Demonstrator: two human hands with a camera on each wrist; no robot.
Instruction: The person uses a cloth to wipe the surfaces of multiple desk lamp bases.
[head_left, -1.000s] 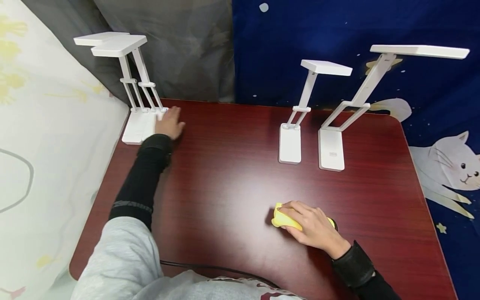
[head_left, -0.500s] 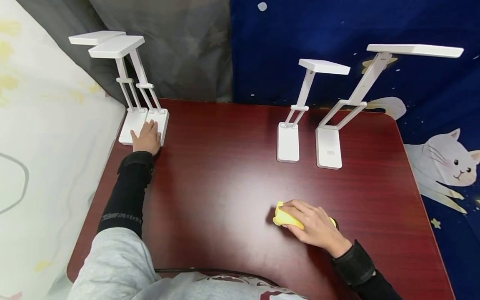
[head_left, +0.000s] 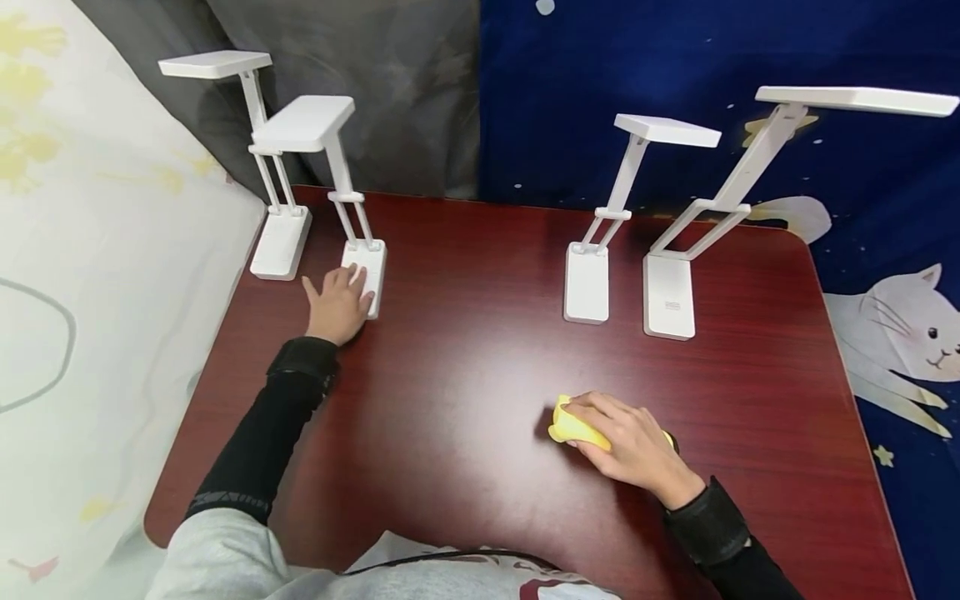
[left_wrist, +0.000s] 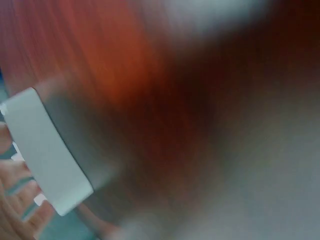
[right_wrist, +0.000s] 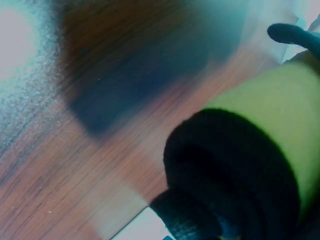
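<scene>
Four-fingered contact aside, a white folding desk lamp (head_left: pixel 307 123) stands at the table's left part, and my left hand (head_left: pixel 336 308) rests on its base (head_left: pixel 372 260). The hand's fingers are spread over that base, partly hiding its near end. In the left wrist view, spread fingers (left_wrist: pixel 19 196) lie beside a white slab (left_wrist: pixel 47 150) of a lamp. My right hand (head_left: pixel 633 442) grips a soft-looking yellow thing (head_left: pixel 576 427) near the table's front right. The right wrist view shows its yellow side and a fuzzy black end (right_wrist: pixel 225 160); its kind is unclear.
A second white lamp (head_left: pixel 281 242) stands at the back left. Two more, one shorter (head_left: pixel 587 283) and one taller (head_left: pixel 669 296), stand side by side at the right. Curtains hang behind the dark red table (head_left: pixel 450 333), and a black cable (head_left: pixel 450 553) runs by the person's body.
The left hand moved from beside the left lamps onto the nearer one's base. That lamp came right and towards the person, apart from its neighbour. The right hand stayed on the yellow thing.
</scene>
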